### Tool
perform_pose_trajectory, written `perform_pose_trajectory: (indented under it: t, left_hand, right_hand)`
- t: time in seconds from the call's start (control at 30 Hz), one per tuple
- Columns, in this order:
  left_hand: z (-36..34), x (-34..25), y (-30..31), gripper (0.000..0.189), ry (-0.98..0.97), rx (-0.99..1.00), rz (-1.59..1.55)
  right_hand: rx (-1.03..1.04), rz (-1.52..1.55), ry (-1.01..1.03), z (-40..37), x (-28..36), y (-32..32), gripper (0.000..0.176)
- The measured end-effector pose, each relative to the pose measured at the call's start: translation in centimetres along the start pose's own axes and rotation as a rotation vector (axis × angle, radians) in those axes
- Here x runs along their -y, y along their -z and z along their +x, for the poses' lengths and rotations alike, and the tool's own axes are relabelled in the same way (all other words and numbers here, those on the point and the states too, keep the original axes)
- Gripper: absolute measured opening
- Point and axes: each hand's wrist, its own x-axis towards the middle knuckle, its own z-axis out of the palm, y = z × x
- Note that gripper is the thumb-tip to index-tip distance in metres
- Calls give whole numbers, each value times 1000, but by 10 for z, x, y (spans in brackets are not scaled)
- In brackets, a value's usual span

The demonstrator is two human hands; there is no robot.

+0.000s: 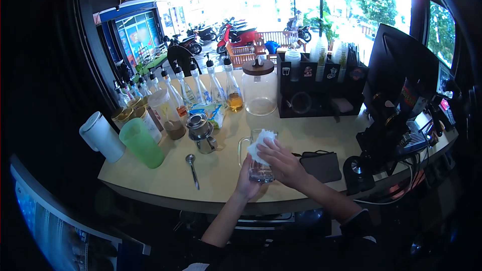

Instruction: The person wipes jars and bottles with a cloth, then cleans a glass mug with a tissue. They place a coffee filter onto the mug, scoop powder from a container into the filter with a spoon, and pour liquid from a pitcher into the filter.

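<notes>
A clear glass mug [261,172] with its handle toward the left is near the counter's front edge. My left hand [246,180] is wrapped round the lower left side of the mug. A crumpled white tissue [262,146] lies against the mug's upper part, with my right hand [282,163] closed on it from the right. Left of the mug stand a metal drip filter [199,125] on a metal cup [206,144] and, closer to the edge, a metal spoon [192,170].
A green cup [142,143] and a white jug [102,136] stand at the left. Pump bottles [233,88], a lidded glass jar [259,90] and a black organiser [321,88] line the back. A dark pouch [321,166] and black machine [374,145] are at right.
</notes>
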Motion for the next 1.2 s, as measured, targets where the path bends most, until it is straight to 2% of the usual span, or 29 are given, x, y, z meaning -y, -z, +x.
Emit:
perform_pose_trajectory:
  t: [0.07, 0.13, 0.2, 0.23, 0.27, 0.3, 0.33, 0.4, 0.43, 0.53, 0.6, 0.67, 0.7, 0.77, 0.8, 0.87, 0.9, 0.97, 1.03, 1.07, 1.13, 1.2]
  left_hand:
    - [-1, -5, 4, 63, -63, 43, -32]
    - [-3, -7, 14, 63, -50, 219, -134]
    - [1, -6, 25, 64, -59, 156, -135]
    - [2, -9, 33, 64, -6, 277, -211]
    - [1, -9, 38, 64, 52, 397, -287]
    - [-3, -8, 32, 63, 31, 266, -175]
    - [-4, -7, 26, 63, 38, 269, -174]
    - [-5, -2, 16, 60, 38, 199, 100]
    - [-4, 6, 12, 63, 60, -8, 88]
    - [-7, 0, 19, 61, 75, 56, 151]
    - [-9, 0, 17, 61, 63, 119, 160]
    - [-5, -5, 14, 60, 44, 192, 174]
    - [-5, -8, 15, 58, 52, 205, 161]
    - [-6, -12, 19, 55, 58, 212, 147]
    - [-6, -14, 23, 55, 100, 219, 151]
    - [-4, -17, 34, 55, 148, 224, 162]
    - [-2, -17, 38, 58, 202, 200, 198]
    - [0, -12, 42, 62, 258, 175, 228]
    - [3, -11, 39, 59, 270, 79, -32]
    - [3, -10, 37, 59, 270, 80, -30]
    - [1, -8, 30, 55, -136, 170, 109]
    - [-1, -6, 26, 55, -147, 131, 165]
  right_hand:
    - [-20, 73, 22, -15, 5, -7, 37]
    - [-37, 150, 30, -31, 6, -10, 39]
    - [-36, 375, -275, -45, 0, -7, 38]
    - [-126, 371, -385, -41, -11, 0, 38]
    - [-126, 373, -389, -31, -21, 3, 38]
    - [-287, 408, -379, -16, -30, 7, 38]
    - [-450, 438, -365, -8, -32, 10, 38]
    - [-165, 58, -148, 6, -16, 5, 34]
    - [15, -94, 64, 20, 1, 14, 28]
    - [43, 41, 64, 17, -14, 15, 28]
    - [-20, 79, 65, 13, -16, 10, 28]
    - [-164, 215, -200, 9, -15, 5, 24]
    - [-163, 215, -199, 8, -15, 6, 24]
    - [-14, 320, -423, 8, -16, 11, 20]
    - [-10, 323, -420, 13, -15, 17, 20]
    - [183, 811, -915, 23, -13, 28, 24]
    - [182, 812, -917, 23, -16, 29, 24]
    - [207, 1011, -907, 19, -22, 29, 29]
    - [163, 988, -874, 12, -32, 19, 30]
    - [117, 961, -836, 10, -36, 16, 31]
    - [88, 961, -858, 7, -38, 15, 30]
    - [59, 963, -879, 6, -42, 15, 30]
